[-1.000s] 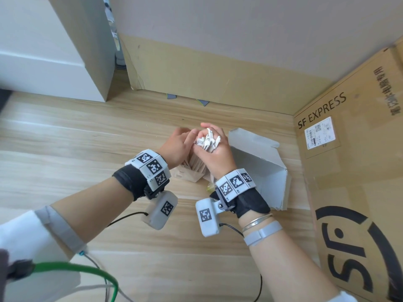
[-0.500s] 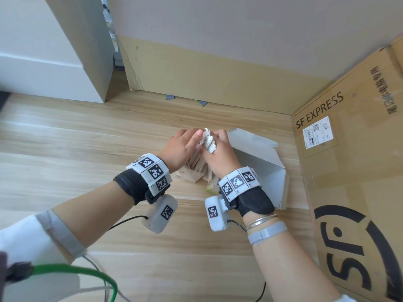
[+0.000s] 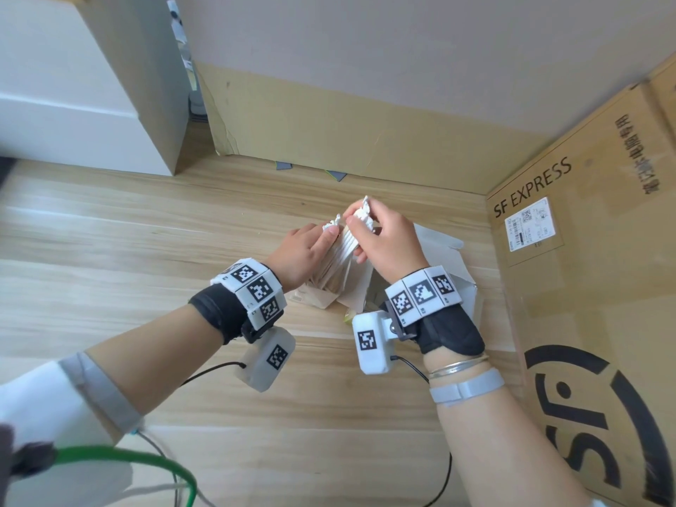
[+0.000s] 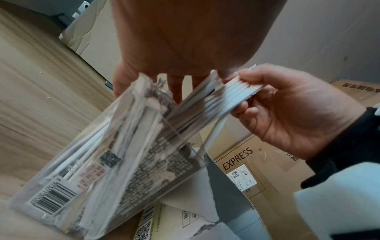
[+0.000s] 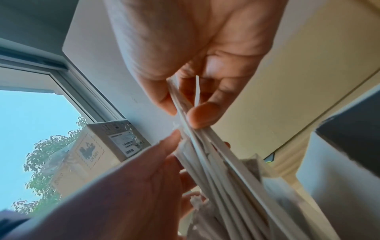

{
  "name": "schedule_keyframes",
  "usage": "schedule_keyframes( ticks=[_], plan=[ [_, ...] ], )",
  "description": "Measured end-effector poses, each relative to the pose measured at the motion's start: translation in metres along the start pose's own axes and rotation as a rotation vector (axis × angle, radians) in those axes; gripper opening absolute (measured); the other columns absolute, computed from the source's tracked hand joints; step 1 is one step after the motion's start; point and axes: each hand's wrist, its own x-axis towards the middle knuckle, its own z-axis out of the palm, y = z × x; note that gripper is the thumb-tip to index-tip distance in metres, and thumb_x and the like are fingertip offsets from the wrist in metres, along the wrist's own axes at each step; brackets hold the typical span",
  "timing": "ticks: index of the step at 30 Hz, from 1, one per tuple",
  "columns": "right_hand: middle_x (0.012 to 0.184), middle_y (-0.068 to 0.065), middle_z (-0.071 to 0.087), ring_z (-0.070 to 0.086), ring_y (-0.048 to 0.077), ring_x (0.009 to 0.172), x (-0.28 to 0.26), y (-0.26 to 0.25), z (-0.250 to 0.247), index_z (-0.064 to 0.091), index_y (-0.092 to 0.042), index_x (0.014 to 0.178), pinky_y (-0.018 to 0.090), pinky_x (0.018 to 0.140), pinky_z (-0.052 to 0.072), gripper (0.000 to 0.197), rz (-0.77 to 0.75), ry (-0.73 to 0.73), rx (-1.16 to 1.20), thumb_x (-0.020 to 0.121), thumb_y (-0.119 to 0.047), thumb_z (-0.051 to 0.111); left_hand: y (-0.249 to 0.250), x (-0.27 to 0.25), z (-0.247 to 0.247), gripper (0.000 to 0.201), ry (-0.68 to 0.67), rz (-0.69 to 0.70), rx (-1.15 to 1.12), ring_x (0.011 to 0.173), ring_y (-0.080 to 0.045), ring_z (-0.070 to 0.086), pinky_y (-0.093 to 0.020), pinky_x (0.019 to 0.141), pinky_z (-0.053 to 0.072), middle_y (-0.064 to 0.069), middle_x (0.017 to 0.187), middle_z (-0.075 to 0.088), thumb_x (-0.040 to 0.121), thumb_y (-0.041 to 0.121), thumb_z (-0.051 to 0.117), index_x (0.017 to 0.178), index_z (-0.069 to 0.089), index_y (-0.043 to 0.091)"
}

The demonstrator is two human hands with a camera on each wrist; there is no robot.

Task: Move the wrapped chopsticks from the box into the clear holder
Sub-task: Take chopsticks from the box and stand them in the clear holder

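Note:
The clear holder (image 3: 323, 287) (image 4: 144, 162) stands tilted on the wooden floor, packed with white wrapped chopsticks and carrying a barcode label. My left hand (image 3: 303, 250) (image 4: 123, 81) grips its upper end, the thumb on crumpled wrapper tips. My right hand (image 3: 380, 236) (image 4: 287, 113) (image 5: 197, 100) pinches a flat bundle of wrapped chopsticks (image 3: 347, 247) (image 4: 232, 95) (image 5: 216, 154) by their top ends; their lower ends reach into the holder's mouth. The open white box (image 3: 450, 258) (image 4: 226, 186) lies just right of the holder, partly hidden behind my right wrist.
A large SF Express carton (image 3: 585, 287) walls off the right side. Cardboard sheeting (image 3: 347, 133) lines the far wall, and a white cabinet (image 3: 91, 104) stands at the back left. Bare wooden floor (image 3: 146, 250) stretches to the left and near side.
My right hand has risen and shifted right, drawing its bundle of chopsticks apart from those under my left thumb. The left hand stays at the holder's top.

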Motion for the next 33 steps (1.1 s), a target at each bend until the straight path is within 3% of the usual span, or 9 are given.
schedule_keyframes(
  ticks=[4, 8, 11, 15, 20, 23, 28, 31, 33],
  plan=[
    [0.069, 0.015, 0.065, 0.056, 0.015, 0.047, 0.002, -0.005, -0.001, 0.058, -0.011, 0.083, 0.026, 0.054, 0.048, 0.012, -0.061, 0.072, -0.007, 0.089, -0.020, 0.052, 0.001, 0.000, 0.000, 0.031, 0.012, -0.007, 0.001, 0.109, -0.031, 0.048, -0.035, 0.097, 0.031, -0.006, 0.094, 0.046, 0.101, 0.018, 0.025, 0.101, 0.053, 0.005],
    [0.068, 0.015, 0.062, 0.058, 0.034, 0.058, 0.005, -0.007, 0.000, 0.057, -0.008, 0.082, 0.039, 0.058, 0.052, 0.013, -0.102, 0.167, 0.046, 0.088, -0.019, 0.053, 0.003, -0.002, -0.001, 0.035, 0.022, -0.006, -0.035, 0.112, -0.031, 0.047, -0.036, 0.099, 0.031, -0.019, 0.108, 0.056, 0.101, 0.017, 0.026, 0.115, 0.053, 0.001],
    [0.070, 0.016, 0.064, 0.062, 0.032, 0.058, 0.005, -0.006, 0.001, 0.059, -0.006, 0.083, 0.028, 0.052, 0.054, 0.013, -0.100, 0.141, 0.013, 0.088, -0.016, 0.053, 0.002, -0.002, -0.001, 0.039, 0.019, 0.010, -0.083, 0.120, -0.029, 0.046, -0.038, 0.106, 0.031, -0.017, 0.124, 0.056, 0.100, 0.023, 0.027, 0.127, 0.049, 0.005],
    [0.084, 0.010, 0.065, 0.062, 0.028, 0.079, 0.004, 0.006, 0.013, 0.063, -0.006, 0.085, 0.035, 0.071, 0.052, 0.016, -0.087, -0.039, -0.203, 0.086, -0.019, 0.055, 0.003, -0.004, -0.002, 0.045, 0.048, -0.026, -0.179, 0.124, -0.029, 0.046, -0.029, 0.100, 0.031, -0.017, 0.127, 0.055, 0.102, 0.028, 0.023, 0.126, 0.054, 0.006],
    [0.097, 0.010, 0.065, 0.060, 0.025, 0.093, 0.003, 0.018, 0.018, 0.068, -0.007, 0.095, 0.035, 0.081, 0.048, 0.022, 0.001, -0.137, -0.301, 0.085, -0.024, 0.059, 0.001, -0.004, -0.001, 0.052, 0.053, -0.091, -0.129, 0.127, -0.028, 0.044, -0.023, 0.097, 0.030, -0.015, 0.136, 0.049, 0.101, 0.031, 0.021, 0.123, 0.055, -0.001],
    [0.097, 0.006, 0.065, 0.062, 0.024, 0.090, 0.002, 0.018, 0.014, 0.067, -0.008, 0.095, 0.034, 0.081, 0.049, 0.022, 0.011, -0.194, -0.320, 0.085, -0.027, 0.060, -0.003, -0.003, 0.004, 0.046, 0.047, -0.077, -0.075, 0.133, -0.024, 0.038, -0.025, 0.107, 0.025, -0.011, 0.143, 0.043, 0.101, 0.027, 0.023, 0.129, 0.052, 0.003],
    [0.084, -0.004, 0.063, 0.067, 0.023, 0.070, -0.007, 0.011, 0.008, 0.062, -0.017, 0.086, 0.029, 0.070, 0.053, 0.006, -0.064, -0.091, -0.133, 0.081, -0.020, 0.064, -0.012, 0.002, 0.011, 0.038, 0.020, -0.078, -0.026, 0.138, -0.019, 0.027, -0.034, 0.116, 0.015, -0.009, 0.146, 0.034, 0.101, 0.020, 0.028, 0.130, 0.053, 0.015],
    [0.080, -0.004, 0.061, 0.068, 0.021, 0.072, -0.010, 0.013, 0.013, 0.066, -0.014, 0.085, 0.028, 0.070, 0.055, 0.004, -0.092, -0.070, -0.100, 0.080, -0.014, 0.066, -0.013, 0.005, 0.012, 0.044, 0.017, -0.073, -0.083, 0.136, -0.021, 0.031, -0.040, 0.117, 0.018, -0.010, 0.143, 0.038, 0.099, 0.030, 0.026, 0.128, 0.054, 0.012],
    [0.086, 0.000, 0.063, 0.065, 0.021, 0.081, -0.011, 0.018, 0.018, 0.070, -0.013, 0.092, 0.022, 0.071, 0.047, 0.012, -0.094, -0.096, -0.191, 0.081, -0.014, 0.065, -0.011, 0.005, 0.010, 0.056, 0.025, -0.085, -0.156, 0.135, -0.023, 0.033, -0.042, 0.116, 0.020, -0.009, 0.141, 0.040, 0.091, 0.040, 0.019, 0.126, 0.056, 0.014]
  ],
)
